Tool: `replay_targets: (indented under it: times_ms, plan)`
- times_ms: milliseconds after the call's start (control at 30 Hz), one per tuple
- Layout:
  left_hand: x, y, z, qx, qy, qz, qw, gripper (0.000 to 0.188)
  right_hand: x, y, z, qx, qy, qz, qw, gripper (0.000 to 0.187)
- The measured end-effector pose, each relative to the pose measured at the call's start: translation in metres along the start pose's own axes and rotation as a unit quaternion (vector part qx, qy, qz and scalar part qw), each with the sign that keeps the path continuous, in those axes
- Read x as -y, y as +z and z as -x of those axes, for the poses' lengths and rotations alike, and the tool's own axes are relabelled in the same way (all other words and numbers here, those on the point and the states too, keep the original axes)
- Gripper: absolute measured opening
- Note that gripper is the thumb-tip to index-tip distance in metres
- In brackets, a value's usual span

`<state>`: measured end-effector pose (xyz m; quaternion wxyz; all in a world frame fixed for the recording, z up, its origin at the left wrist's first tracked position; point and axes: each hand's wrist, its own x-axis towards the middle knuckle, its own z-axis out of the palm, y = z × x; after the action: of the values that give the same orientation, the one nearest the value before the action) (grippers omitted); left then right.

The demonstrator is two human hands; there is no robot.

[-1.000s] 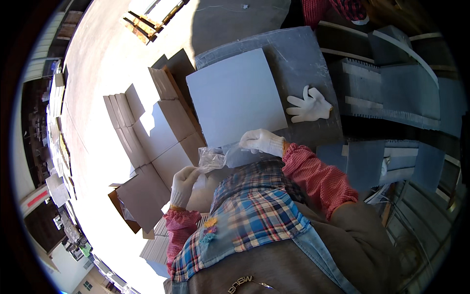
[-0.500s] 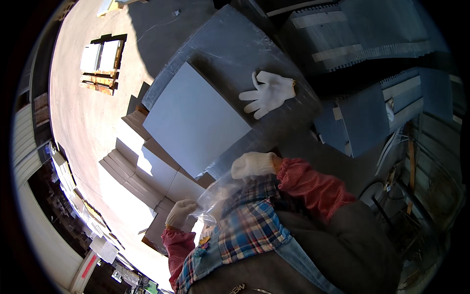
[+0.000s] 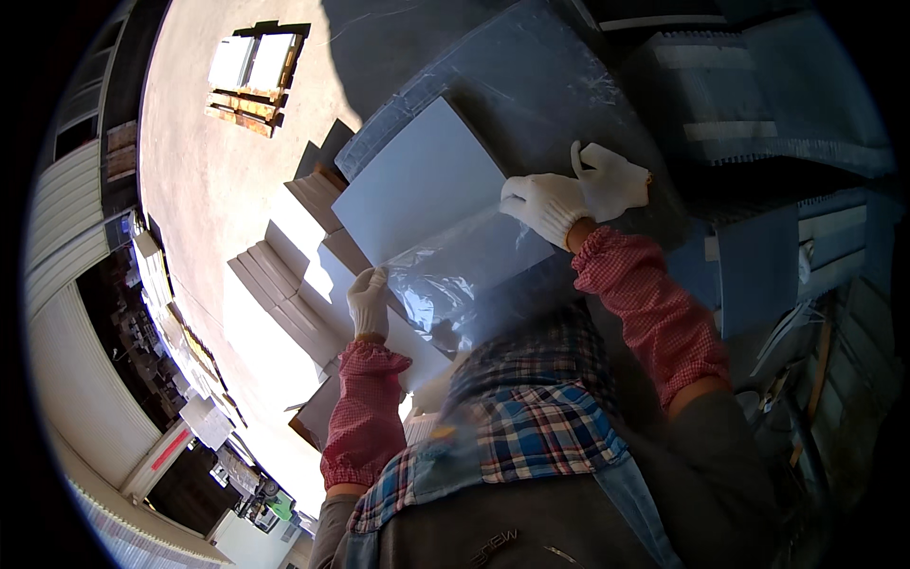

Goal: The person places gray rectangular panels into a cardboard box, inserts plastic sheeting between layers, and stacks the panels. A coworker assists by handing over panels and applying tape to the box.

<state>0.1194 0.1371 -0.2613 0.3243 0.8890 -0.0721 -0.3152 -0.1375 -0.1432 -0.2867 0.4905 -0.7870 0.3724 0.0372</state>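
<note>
Holding a clear plastic bag (image 3: 455, 280) taut: left hand (image 3: 368, 302) fingers pinch at 8 o'clock, right hand (image 3: 545, 204) fingers at 2; even tension should keep it wrinkle-free over the grey board (image 3: 417, 185).

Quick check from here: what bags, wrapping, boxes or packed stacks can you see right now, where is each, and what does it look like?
Clear plastic bag: held open between left hand and right hand, transparent, crinkled, glossy.
Flat board: pale grey-blue square, lower edge under the bag's mouth.
Plastic sheeting: clear film over the grey surface beneath the board.
White stacks: flat rectangular packs, left of the board, in sun.
Spare glove: white, lying beside the right hand.
</note>
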Motion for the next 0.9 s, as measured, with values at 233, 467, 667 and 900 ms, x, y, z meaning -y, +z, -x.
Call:
replay_targets:
  times_ms: [233, 467, 667, 900]
  plan:
    - [0.025, 0.013, -0.05, -0.188, 0.07, -0.03, 0.979, 0.034, 0.034, 0.004, -0.058, -0.046, -0.039, 0.1, 0.993, 0.035]
    - [0.022, 0.033, -0.073, -0.338, 0.194, -0.074, 0.918, 0.027, 0.075, 0.013, -0.097, -0.086, -0.029, 0.224, 0.97, 0.044]
    - [0.014, 0.028, -0.094, -0.347, 0.218, -0.088, 0.908, 0.026, 0.088, 0.019, -0.121, -0.103, -0.004, 0.282, 0.954, 0.043]
    - [0.013, 0.029, -0.104, -0.361, 0.228, -0.069, 0.902, 0.029, 0.089, 0.026, -0.129, -0.158, -0.021, 0.296, 0.942, 0.038]
